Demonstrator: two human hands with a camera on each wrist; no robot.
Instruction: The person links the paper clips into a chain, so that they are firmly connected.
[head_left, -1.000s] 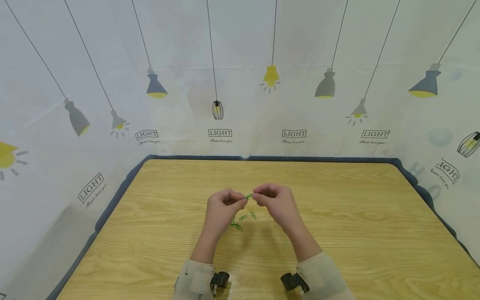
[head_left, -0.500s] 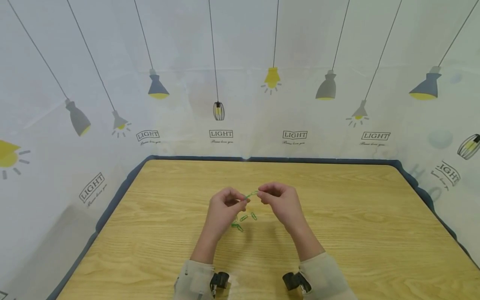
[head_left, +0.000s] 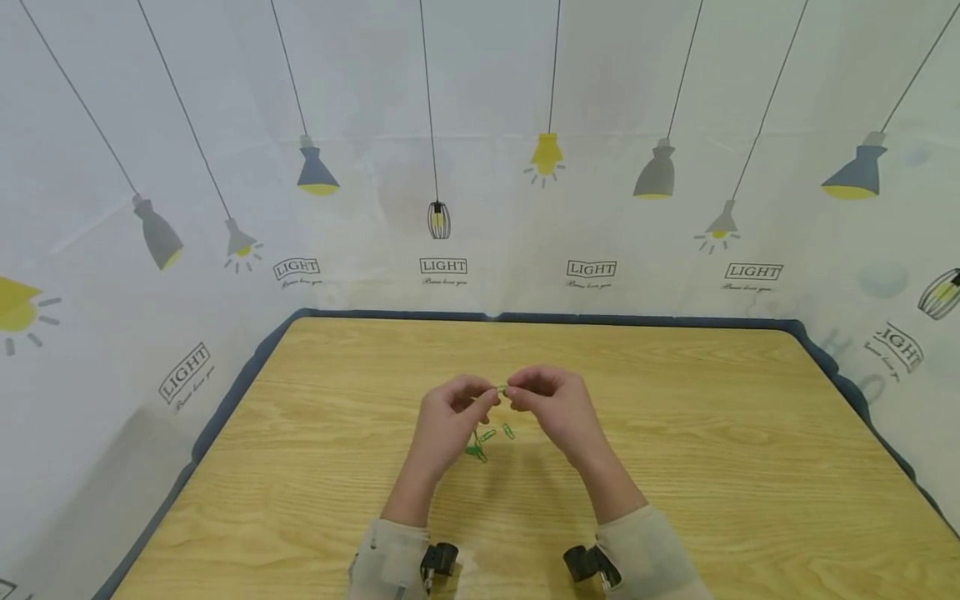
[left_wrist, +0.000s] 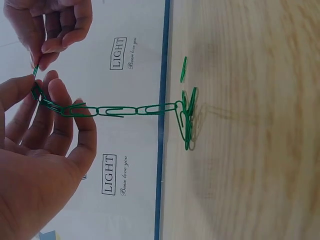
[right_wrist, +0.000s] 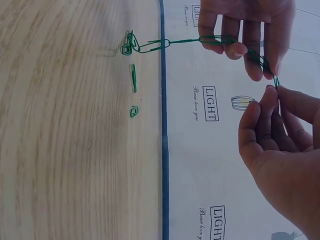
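A chain of green paper clips (left_wrist: 117, 111) hangs from my left hand (head_left: 448, 421), its lower end reaching the small pile of clips on the table. Thumb and fingertips of that hand pinch the chain's top end, while its other fingers lie loosely behind the links. Facing it, my right hand (head_left: 558, 408) pinches a green paper clip (right_wrist: 276, 81) between thumb and forefinger. This clip meets the chain's top end between the two hands, mostly covered by fingertips. I cannot tell whether it is hooked through the top link. Both hands are raised over the table.
On the wooden table (head_left: 675, 433), two loose green paper clips lie below the hands, one nearer (head_left: 488, 435) and one farther right (head_left: 509, 432). Beside them is the pile of clips (head_left: 477, 452) at the chain's foot. A white lamp-print sheet (head_left: 495, 208) rises behind the table's dark edge.
My right hand drew away to the right half a second ago, showing more of the clips between the hands. Now it is back close against the left fingertips.
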